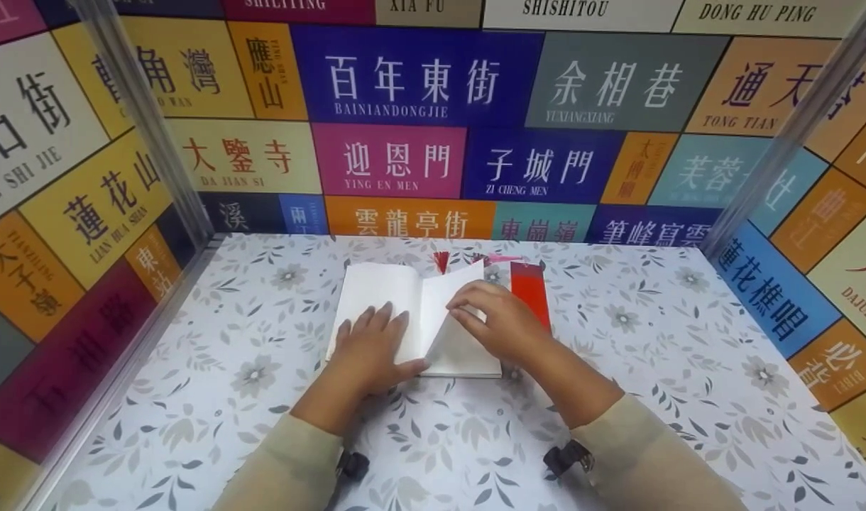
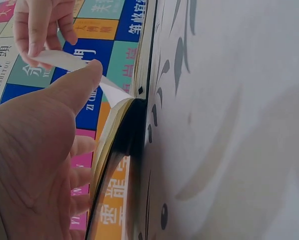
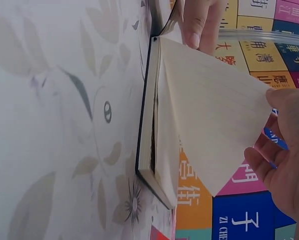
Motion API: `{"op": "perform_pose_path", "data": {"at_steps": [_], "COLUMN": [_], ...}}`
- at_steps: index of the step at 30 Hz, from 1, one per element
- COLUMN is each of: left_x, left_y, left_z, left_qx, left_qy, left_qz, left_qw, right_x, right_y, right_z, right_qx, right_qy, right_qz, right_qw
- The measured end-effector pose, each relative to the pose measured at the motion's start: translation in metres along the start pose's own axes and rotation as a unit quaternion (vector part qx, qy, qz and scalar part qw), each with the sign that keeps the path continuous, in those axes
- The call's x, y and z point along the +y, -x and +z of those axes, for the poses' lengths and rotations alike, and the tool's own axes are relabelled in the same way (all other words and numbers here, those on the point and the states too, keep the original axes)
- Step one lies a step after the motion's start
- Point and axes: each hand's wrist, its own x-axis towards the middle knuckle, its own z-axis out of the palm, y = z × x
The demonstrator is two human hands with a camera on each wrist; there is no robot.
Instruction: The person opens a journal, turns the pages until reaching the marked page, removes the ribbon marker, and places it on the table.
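Observation:
A notebook (image 1: 380, 284) with blank white pages lies spread on the table, its dark cover edge showing in both wrist views. My left hand (image 1: 371, 348) rests on the left page, fingers spread and thumb reaching toward the inner fold. With thumb and fingertips, my right hand (image 1: 500, 323) pinches the outer edge of a single page (image 3: 214, 105), raised at a slant above the right half. Right beside the notebook lies a red bookmark (image 1: 529, 291), partly hidden by my right hand. A red tassel (image 1: 441, 261) pokes out beyond the notebook's top edge.
A white tablecloth (image 1: 255, 419) with grey leaves and flowers covers the table. Upright panels with coloured name signs (image 1: 412, 74) close it in at the back and sides, with clear strips (image 1: 156, 128) at the corners. A pink tassel (image 1: 500, 258) lies near the bookmark's top.

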Motion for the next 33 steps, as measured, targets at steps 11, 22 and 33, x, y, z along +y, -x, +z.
{"op": "perform_pose_path", "data": {"at_steps": [11, 22, 33], "left_x": [0.005, 0.015, 0.017], "left_y": [0.000, 0.001, 0.001], "left_z": [-0.001, -0.004, -0.003], "left_qx": [0.054, 0.067, 0.104], "left_qy": [0.000, 0.007, 0.017], "left_qz": [0.019, 0.018, 0.008], "left_qw": [0.9984, 0.9975, 0.9944], "right_x": [-0.011, -0.013, -0.011], "right_y": [-0.007, -0.007, -0.007], "right_z": [0.004, 0.007, 0.007], "right_qx": [0.018, 0.029, 0.023], "right_qy": [-0.002, 0.004, 0.001], "right_qz": [-0.030, -0.042, -0.036], "right_qw": [0.9994, 0.9987, 0.9991]}}
